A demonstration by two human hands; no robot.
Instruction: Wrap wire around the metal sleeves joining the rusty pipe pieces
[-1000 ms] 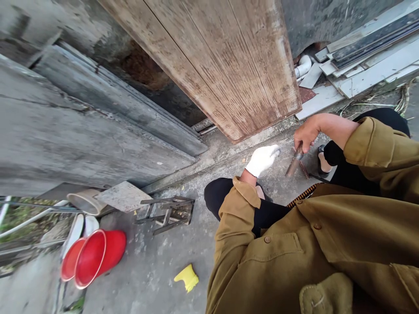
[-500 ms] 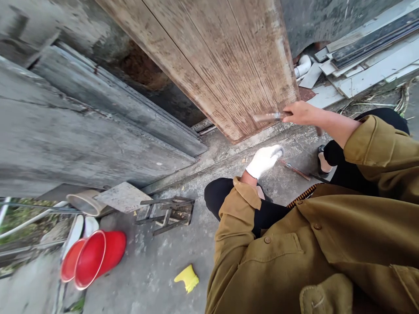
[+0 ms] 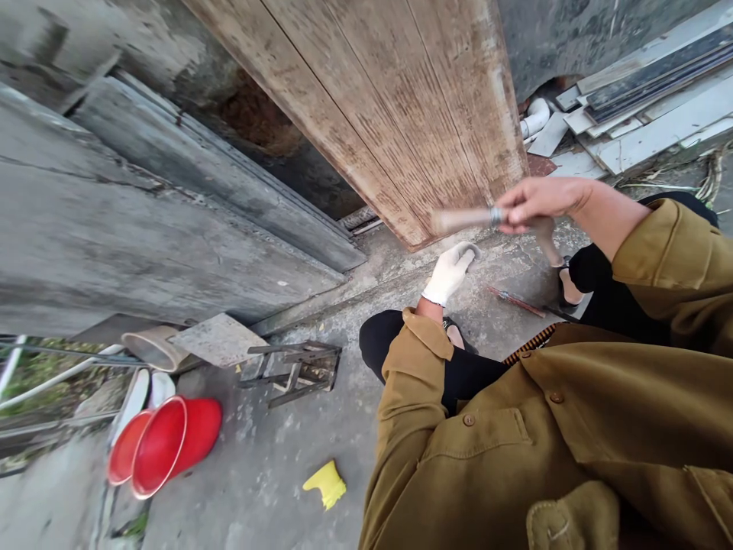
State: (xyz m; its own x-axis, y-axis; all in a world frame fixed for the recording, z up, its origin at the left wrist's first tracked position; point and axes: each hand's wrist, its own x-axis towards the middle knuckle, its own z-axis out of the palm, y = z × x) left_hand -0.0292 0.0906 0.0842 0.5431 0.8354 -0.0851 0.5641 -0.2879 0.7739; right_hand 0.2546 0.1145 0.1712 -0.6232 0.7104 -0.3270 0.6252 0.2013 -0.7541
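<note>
My bare right hand (image 3: 535,202) is closed around a tool with a wooden handle (image 3: 545,241), bound with metal wire in front of my fingers. Its pale front part (image 3: 463,220) is smeared by motion, so I cannot tell its exact kind. This end points left, just in front of the lower edge of the upright wooden panel (image 3: 424,145). A white glove with grey fingertips covers my left hand (image 3: 452,269). Its fingers are curled near the panel's bottom corner, and what they hold, if anything, is hidden. On the concrete between my feet lies a thin reddish tool (image 3: 518,302).
Large grey boards (image 3: 143,252) lean at the left. A small wooden stool (image 3: 303,370), red buckets (image 3: 172,443) and a yellow glove-like piece (image 3: 326,483) are on the ground. Stacked planks (image 3: 658,130) and a white pipe (image 3: 535,117) lie at the right.
My left hand has moved slightly left and up. The tool in my right hand has shifted a little, its front end now lower and further left, blurred by motion.
</note>
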